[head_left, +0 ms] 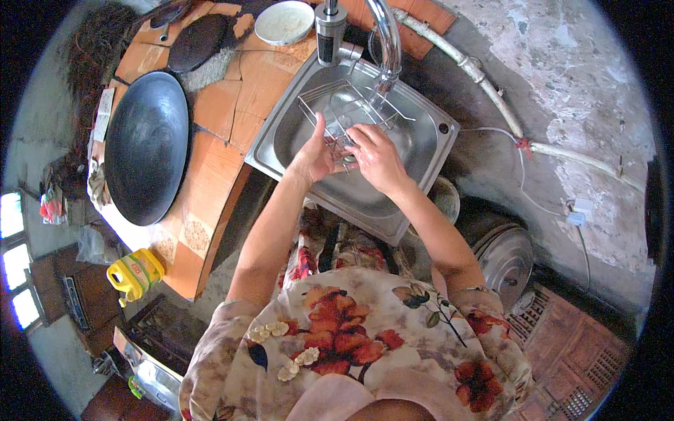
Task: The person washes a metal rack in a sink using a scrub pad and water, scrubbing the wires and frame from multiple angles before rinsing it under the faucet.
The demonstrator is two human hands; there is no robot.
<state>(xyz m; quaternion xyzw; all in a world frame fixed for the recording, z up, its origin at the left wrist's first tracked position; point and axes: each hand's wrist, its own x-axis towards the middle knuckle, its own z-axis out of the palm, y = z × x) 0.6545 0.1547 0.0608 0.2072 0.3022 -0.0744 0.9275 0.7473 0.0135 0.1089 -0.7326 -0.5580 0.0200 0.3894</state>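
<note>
Over the stainless steel sink (420, 149), both my hands are on a thin metal wire rack (324, 90) that is held tilted inside the basin. My left hand (314, 158) supports its near side, thumb pointing up and fingers partly hidden under the wires. Bent over the same part of the rack, my right hand (377, 156) has its fingers closed on a small grey, rough-looking thing, perhaps a steel wool scourer (348, 141), mostly covered by the fingers. The curved chrome faucet (392, 52) stands just beyond the rack. Whether water runs cannot be made out.
Left of the sink, an orange tiled counter (214, 105) holds a large black wok (147, 147) and a white bowl (284, 22). A yellow jug (137, 274) is by its near end. Pale pipe (484, 74) follows the right wall; a round metal lid (507, 261) lies below.
</note>
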